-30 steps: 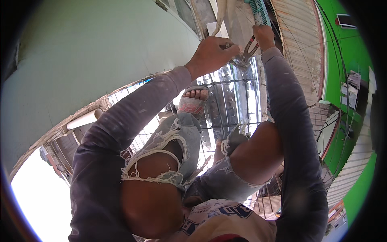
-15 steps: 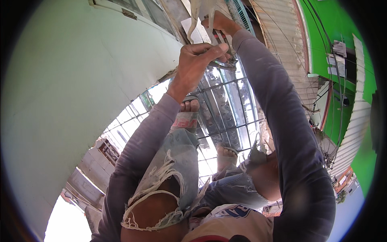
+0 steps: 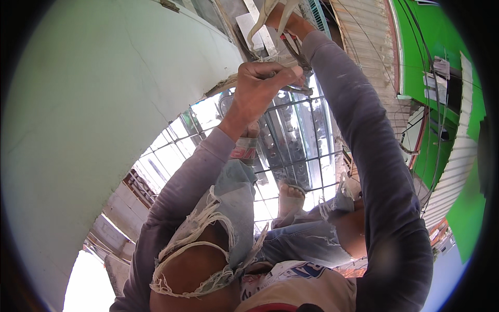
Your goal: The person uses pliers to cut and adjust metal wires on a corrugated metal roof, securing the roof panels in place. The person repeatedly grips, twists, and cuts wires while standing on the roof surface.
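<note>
My left hand (image 3: 262,86) is closed in a pinch, thumb on top, on a thin, dark, curved metal piece (image 3: 299,90) that sticks out past the fingertips. Beyond it, near the top edge, my right hand (image 3: 285,20) wraps round what look like pliers (image 3: 295,51), dark and two-armed with some red near the grip. The tool's lower end comes down close beside my left fingertips; whether it touches the metal piece I cannot tell. Pale hanging strips (image 3: 258,28) partly cover my right hand.
Under my sandalled feet lies a grid of dark bars (image 3: 283,169) over shiny ribbed sheets. A pale green wall (image 3: 104,104) rises at the left. Corrugated sheeting (image 3: 364,57), loose black cables (image 3: 423,41) and a bright green wall (image 3: 452,31) stand at the right.
The whole view has shifted slightly. My left hand sits a little lower and further right, my right hand a little higher, and more of the tool's dark arms shows between them.
</note>
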{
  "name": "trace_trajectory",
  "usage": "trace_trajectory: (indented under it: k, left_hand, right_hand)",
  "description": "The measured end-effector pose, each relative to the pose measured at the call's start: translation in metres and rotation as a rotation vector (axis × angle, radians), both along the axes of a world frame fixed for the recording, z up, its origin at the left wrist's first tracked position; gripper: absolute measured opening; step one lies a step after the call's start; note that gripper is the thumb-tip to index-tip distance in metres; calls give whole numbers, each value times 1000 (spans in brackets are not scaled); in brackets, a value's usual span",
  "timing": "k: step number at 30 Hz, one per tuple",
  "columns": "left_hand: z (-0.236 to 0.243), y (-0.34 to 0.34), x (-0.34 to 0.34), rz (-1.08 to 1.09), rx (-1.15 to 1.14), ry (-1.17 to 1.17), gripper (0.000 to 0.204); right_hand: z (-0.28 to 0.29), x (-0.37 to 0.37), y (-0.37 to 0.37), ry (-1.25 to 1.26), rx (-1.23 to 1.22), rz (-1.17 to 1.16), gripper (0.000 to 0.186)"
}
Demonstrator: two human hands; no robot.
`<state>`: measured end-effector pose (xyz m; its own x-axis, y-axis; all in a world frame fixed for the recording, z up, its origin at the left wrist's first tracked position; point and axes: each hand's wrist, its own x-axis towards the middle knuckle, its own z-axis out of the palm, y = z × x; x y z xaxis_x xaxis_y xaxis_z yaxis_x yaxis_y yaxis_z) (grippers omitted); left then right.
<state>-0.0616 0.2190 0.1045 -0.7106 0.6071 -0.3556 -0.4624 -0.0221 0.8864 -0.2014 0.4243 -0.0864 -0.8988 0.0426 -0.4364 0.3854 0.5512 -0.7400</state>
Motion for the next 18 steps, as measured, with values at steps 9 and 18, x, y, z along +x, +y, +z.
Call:
trace_trajectory:
  k: [9,18]
  left_hand:
    - [7,2,3,37,-27,76,23]
    - [14,10,4,43,-71,98,22]
  right_hand:
    - [14,6,-4,70,3,-48,34]
    - [28,8,-1,159,10,-138,31]
